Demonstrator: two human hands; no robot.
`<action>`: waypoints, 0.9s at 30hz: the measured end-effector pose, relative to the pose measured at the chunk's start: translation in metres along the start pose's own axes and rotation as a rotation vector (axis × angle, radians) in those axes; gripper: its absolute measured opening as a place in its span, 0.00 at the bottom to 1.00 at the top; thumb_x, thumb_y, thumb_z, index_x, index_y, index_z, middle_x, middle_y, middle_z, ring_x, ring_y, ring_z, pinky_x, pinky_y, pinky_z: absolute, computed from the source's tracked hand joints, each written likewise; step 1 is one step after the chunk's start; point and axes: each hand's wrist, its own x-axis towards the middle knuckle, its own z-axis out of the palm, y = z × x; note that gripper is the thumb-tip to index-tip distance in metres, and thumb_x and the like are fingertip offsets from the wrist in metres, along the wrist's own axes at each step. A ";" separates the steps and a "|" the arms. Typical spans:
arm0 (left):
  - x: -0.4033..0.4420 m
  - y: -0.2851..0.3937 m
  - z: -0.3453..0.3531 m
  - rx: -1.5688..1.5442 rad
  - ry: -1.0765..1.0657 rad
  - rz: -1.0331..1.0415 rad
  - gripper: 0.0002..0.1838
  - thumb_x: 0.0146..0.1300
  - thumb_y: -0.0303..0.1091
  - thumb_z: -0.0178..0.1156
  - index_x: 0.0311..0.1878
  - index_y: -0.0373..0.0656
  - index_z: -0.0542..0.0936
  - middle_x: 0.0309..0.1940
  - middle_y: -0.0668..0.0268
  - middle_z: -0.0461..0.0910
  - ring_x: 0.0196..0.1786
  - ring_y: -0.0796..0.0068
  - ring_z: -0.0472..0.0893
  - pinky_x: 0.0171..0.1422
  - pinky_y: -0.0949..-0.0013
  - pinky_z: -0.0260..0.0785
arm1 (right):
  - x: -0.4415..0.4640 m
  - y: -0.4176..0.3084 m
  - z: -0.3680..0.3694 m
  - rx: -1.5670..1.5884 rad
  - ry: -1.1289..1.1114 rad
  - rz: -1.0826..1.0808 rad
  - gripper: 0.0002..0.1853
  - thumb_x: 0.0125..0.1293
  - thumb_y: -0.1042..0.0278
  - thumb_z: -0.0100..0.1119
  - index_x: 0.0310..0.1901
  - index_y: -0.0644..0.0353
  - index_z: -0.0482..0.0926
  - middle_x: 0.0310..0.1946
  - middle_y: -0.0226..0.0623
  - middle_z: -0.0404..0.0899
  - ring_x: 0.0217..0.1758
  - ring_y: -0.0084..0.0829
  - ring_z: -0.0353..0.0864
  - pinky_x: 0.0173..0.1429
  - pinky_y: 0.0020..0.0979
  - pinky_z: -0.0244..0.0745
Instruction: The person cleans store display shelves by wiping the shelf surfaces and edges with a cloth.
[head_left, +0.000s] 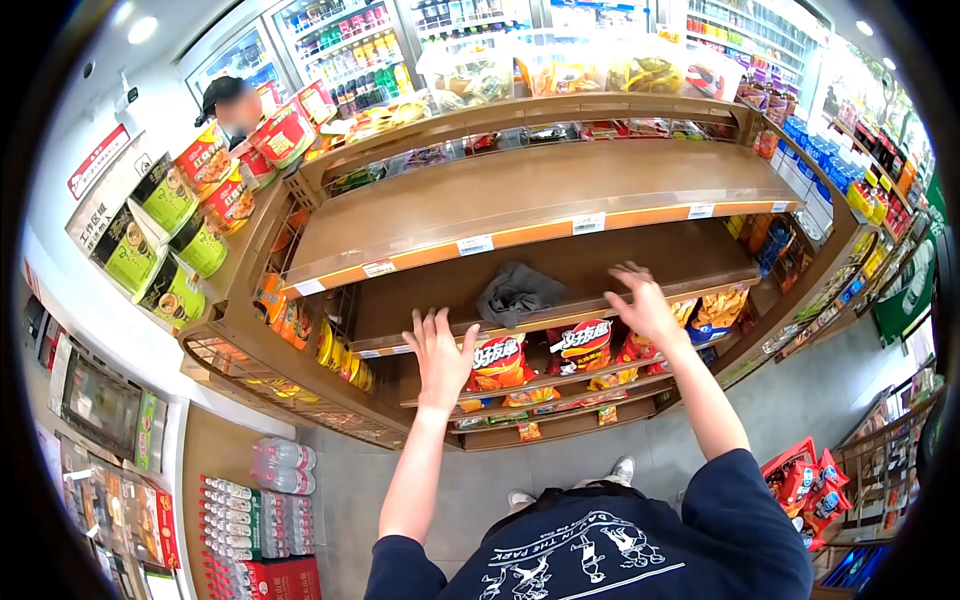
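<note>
A crumpled dark grey cloth [519, 293] lies on the brown second shelf [420, 300], between my two hands. My left hand [438, 350] is at the front edge of that shelf, left of the cloth, fingers spread and holding nothing. To the right of the cloth, my right hand [643, 300] is over the same shelf's front part, its fingers apart and nothing in them. Red chip bags [580, 346] stand on the shelf just below, between my forearms. Above the cloth is the brown top shelf [540, 195] with price tags along its orange front strip.
Green and red noodle tubs [180, 240] stand at the left end. A person in a dark cap [228, 108] is behind them. Bottle packs [250, 520] are at the lower left. Red snack packs [808, 485] lie at the lower right, beside a rack.
</note>
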 end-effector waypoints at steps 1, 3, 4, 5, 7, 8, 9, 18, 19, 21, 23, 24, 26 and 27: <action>0.007 0.001 -0.005 -0.059 -0.036 0.123 0.29 0.63 0.43 0.66 0.62 0.38 0.72 0.64 0.50 0.69 0.74 0.43 0.57 0.75 0.33 0.48 | -0.011 0.017 -0.009 -0.101 0.001 0.026 0.24 0.64 0.61 0.64 0.59 0.64 0.78 0.61 0.54 0.75 0.73 0.53 0.65 0.77 0.49 0.56; 0.024 0.007 -0.014 -0.167 -0.126 0.323 0.26 0.61 0.37 0.66 0.62 0.41 0.75 0.64 0.52 0.72 0.74 0.46 0.61 0.75 0.43 0.54 | -0.027 0.039 -0.023 -0.215 -0.036 0.093 0.27 0.64 0.58 0.64 0.61 0.65 0.76 0.63 0.54 0.74 0.75 0.53 0.61 0.80 0.51 0.49; 0.033 0.012 -0.016 -0.203 -0.187 0.393 0.25 0.60 0.36 0.67 0.61 0.42 0.76 0.64 0.52 0.73 0.73 0.48 0.64 0.75 0.49 0.57 | -0.032 0.046 -0.030 -0.229 -0.075 0.132 0.29 0.65 0.57 0.64 0.62 0.65 0.75 0.65 0.54 0.72 0.76 0.52 0.59 0.81 0.51 0.45; 0.040 0.018 -0.017 -0.255 -0.231 0.394 0.23 0.60 0.36 0.68 0.59 0.43 0.79 0.64 0.52 0.73 0.71 0.49 0.67 0.75 0.53 0.59 | -0.037 0.055 -0.030 -0.249 -0.089 0.117 0.30 0.64 0.56 0.65 0.63 0.63 0.74 0.66 0.53 0.71 0.76 0.52 0.60 0.80 0.52 0.46; 0.053 0.029 -0.017 -0.301 -0.316 0.412 0.23 0.60 0.34 0.67 0.59 0.43 0.79 0.61 0.53 0.75 0.67 0.50 0.71 0.71 0.55 0.64 | -0.040 0.059 -0.029 -0.244 -0.078 0.098 0.30 0.64 0.55 0.65 0.64 0.63 0.74 0.66 0.53 0.71 0.76 0.51 0.60 0.80 0.52 0.46; 0.058 0.035 -0.017 -0.331 -0.349 0.417 0.22 0.60 0.34 0.67 0.58 0.42 0.79 0.58 0.52 0.77 0.64 0.50 0.73 0.68 0.56 0.67 | -0.042 0.060 -0.027 -0.248 -0.065 0.062 0.30 0.64 0.55 0.65 0.64 0.62 0.73 0.66 0.52 0.71 0.76 0.51 0.60 0.80 0.52 0.46; 0.062 0.036 -0.011 -0.326 -0.368 0.426 0.22 0.60 0.34 0.67 0.58 0.42 0.79 0.58 0.52 0.77 0.64 0.50 0.73 0.68 0.56 0.67 | -0.042 0.061 -0.023 -0.287 -0.034 0.028 0.30 0.64 0.54 0.65 0.64 0.61 0.73 0.64 0.50 0.73 0.74 0.51 0.63 0.79 0.54 0.48; 0.069 0.065 0.019 -0.342 -0.529 0.399 0.11 0.59 0.30 0.67 0.43 0.35 0.84 0.39 0.51 0.82 0.44 0.47 0.81 0.49 0.55 0.73 | -0.046 0.066 -0.014 -0.289 0.010 -0.007 0.32 0.58 0.59 0.68 0.63 0.61 0.74 0.64 0.48 0.73 0.73 0.47 0.65 0.81 0.50 0.48; 0.069 0.071 0.025 -0.345 -0.524 0.409 0.11 0.59 0.30 0.67 0.43 0.34 0.84 0.38 0.51 0.82 0.44 0.48 0.81 0.49 0.56 0.73 | -0.046 0.066 -0.014 -0.278 0.031 -0.019 0.32 0.57 0.60 0.68 0.63 0.61 0.74 0.64 0.48 0.73 0.73 0.47 0.65 0.81 0.49 0.48; 0.068 0.089 0.040 -0.364 -0.499 0.422 0.11 0.59 0.31 0.68 0.42 0.34 0.84 0.37 0.52 0.82 0.44 0.48 0.81 0.49 0.57 0.72 | -0.046 0.066 -0.015 -0.277 0.023 -0.024 0.32 0.57 0.60 0.69 0.63 0.61 0.74 0.64 0.48 0.73 0.73 0.48 0.65 0.81 0.49 0.48; 0.065 0.114 0.055 -0.384 -0.458 0.457 0.11 0.60 0.32 0.67 0.42 0.35 0.83 0.37 0.51 0.82 0.43 0.47 0.81 0.48 0.55 0.72 | -0.044 0.064 -0.014 -0.275 0.018 -0.032 0.33 0.57 0.60 0.69 0.64 0.61 0.74 0.64 0.48 0.73 0.73 0.48 0.64 0.81 0.49 0.49; 0.065 0.122 0.060 -0.395 -0.442 0.477 0.11 0.60 0.32 0.66 0.42 0.35 0.84 0.37 0.51 0.82 0.43 0.46 0.81 0.48 0.55 0.72 | -0.044 0.064 -0.015 -0.265 0.019 -0.038 0.33 0.57 0.61 0.69 0.64 0.61 0.73 0.64 0.48 0.73 0.73 0.48 0.64 0.81 0.49 0.49; 0.066 0.124 0.062 -0.408 -0.449 0.460 0.11 0.60 0.32 0.66 0.43 0.35 0.84 0.37 0.51 0.82 0.43 0.46 0.80 0.48 0.55 0.72 | -0.045 0.066 -0.018 -0.251 0.029 -0.038 0.33 0.57 0.62 0.69 0.64 0.61 0.73 0.64 0.48 0.73 0.72 0.49 0.64 0.80 0.50 0.49; 0.065 0.126 0.063 -0.422 -0.458 0.453 0.11 0.60 0.31 0.66 0.43 0.35 0.84 0.37 0.51 0.81 0.43 0.46 0.80 0.48 0.55 0.72 | -0.045 0.066 -0.019 -0.228 0.030 -0.037 0.33 0.57 0.62 0.69 0.64 0.61 0.73 0.64 0.48 0.73 0.72 0.49 0.65 0.80 0.49 0.49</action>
